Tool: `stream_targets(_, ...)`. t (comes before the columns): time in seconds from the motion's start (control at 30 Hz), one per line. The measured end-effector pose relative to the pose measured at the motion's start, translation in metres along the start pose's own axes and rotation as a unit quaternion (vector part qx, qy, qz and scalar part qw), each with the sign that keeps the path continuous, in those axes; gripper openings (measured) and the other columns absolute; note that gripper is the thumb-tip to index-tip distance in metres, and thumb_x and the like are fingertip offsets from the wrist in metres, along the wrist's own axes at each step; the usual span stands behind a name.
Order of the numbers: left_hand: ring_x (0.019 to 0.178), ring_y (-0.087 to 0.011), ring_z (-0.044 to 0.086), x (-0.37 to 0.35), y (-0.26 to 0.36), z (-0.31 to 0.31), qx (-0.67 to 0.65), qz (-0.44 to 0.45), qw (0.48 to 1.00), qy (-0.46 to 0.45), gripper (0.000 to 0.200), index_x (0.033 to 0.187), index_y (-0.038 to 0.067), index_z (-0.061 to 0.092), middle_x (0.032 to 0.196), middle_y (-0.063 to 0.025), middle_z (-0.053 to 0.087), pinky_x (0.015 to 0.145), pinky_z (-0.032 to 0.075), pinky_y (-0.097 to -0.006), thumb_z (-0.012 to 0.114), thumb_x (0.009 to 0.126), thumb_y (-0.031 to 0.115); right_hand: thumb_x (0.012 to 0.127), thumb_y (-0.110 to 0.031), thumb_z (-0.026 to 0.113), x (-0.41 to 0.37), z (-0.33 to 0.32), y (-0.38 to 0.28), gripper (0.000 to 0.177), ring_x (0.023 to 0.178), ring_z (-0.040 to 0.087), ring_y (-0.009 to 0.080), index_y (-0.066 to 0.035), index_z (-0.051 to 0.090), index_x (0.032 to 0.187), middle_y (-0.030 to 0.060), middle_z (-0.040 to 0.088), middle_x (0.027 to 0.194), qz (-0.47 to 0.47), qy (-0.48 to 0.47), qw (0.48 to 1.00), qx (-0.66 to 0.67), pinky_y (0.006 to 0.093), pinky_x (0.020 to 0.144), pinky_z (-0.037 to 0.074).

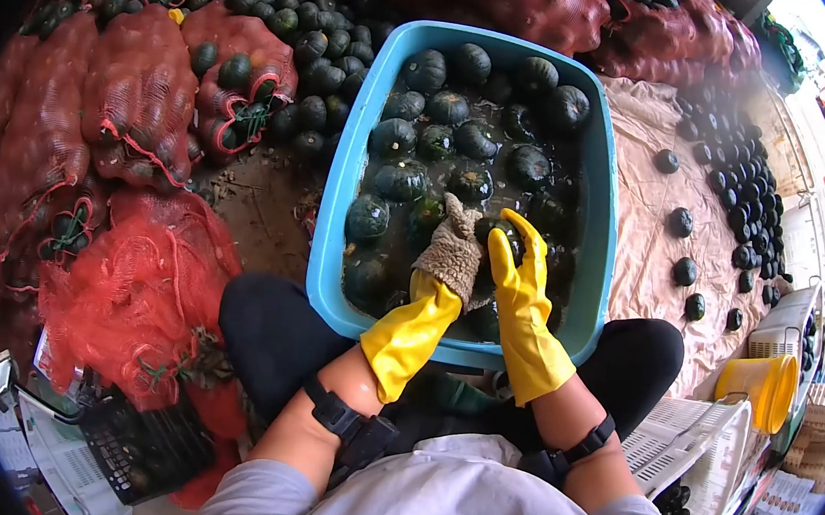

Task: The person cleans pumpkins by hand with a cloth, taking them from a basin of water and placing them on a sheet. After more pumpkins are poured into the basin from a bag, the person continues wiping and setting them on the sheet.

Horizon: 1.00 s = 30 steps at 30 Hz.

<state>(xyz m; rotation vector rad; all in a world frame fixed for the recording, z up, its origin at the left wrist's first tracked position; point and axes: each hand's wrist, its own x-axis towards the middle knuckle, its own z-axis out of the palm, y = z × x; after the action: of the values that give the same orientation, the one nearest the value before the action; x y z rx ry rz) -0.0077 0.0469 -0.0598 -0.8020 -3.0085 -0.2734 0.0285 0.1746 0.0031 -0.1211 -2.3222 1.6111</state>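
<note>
A blue tub of murky water stands between my knees, with many dark green kabocha squashes floating in it. My left hand, in a yellow rubber glove, holds a brown towelling cloth that covers its fingers. Right beside the cloth, my right hand, gloved the same way, grips a wet squash with thumb and fingers around it. The cloth lies against the left side of that squash, over the near half of the tub.
Red mesh sacks full of squashes line the left and back. Loose squashes are heaped behind the tub. More lie on a beige sheet at right. An empty red net, a yellow bucket and white crates are nearby.
</note>
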Motion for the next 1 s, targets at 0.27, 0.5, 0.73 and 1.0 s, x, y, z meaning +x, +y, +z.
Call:
stream_targets(0.27,0.159,-0.0378,0.035,-0.012,0.022,-0.086,0.192,0.061,0.967,-0.156,0.053,0.151,0.015,0.064,0.163,-0.0141,0.051,0.127,0.008,-0.0758,0.047,0.11,0.046,0.101,-0.035,0.077,0.007,-0.014,-0.014,0.045,0.119,0.064,0.0203,-0.013,0.068,0.14,0.0103,0.068,0.13,0.158,-0.011,0.977,0.143,0.035,0.107,0.049)
stream_targets(0.5,0.157,-0.0407,0.034,0.012,0.019,-0.086,0.095,0.051,0.975,-0.192,0.088,0.157,0.014,0.055,0.163,-0.0157,0.052,0.129,0.009,-0.0713,0.058,0.09,0.071,0.098,-0.029,0.08,0.002,-0.007,-0.015,0.046,0.122,0.064,0.0268,-0.009,0.068,0.138,0.0149,0.067,0.132,0.047,0.023,0.998,0.017,0.0389,0.11,0.048)
stream_targets(0.73,0.16,-0.0369,0.03,0.0,0.008,-0.064,0.061,0.06,0.986,-0.143,0.089,0.156,0.018,0.057,0.168,-0.0102,0.045,0.131,0.008,-0.0667,0.068,0.085,0.07,0.096,-0.029,0.081,0.0,-0.004,-0.008,0.05,0.124,0.064,0.0295,-0.008,0.067,0.139,0.0165,0.066,0.132,-0.02,0.017,1.0,0.001,0.0419,0.111,0.048)
stream_targets(1.0,0.153,-0.0536,0.028,0.008,0.024,-0.058,0.171,0.017,0.981,-0.096,0.077,0.138,-0.006,0.068,0.162,-0.0324,0.04,0.127,0.016,-0.0708,0.064,0.095,0.058,0.11,-0.038,0.065,0.0,-0.004,0.004,0.038,0.114,0.067,0.0139,-0.017,0.065,0.142,0.0051,0.069,0.129,0.193,0.034,0.936,0.292,0.0285,0.098,0.053)
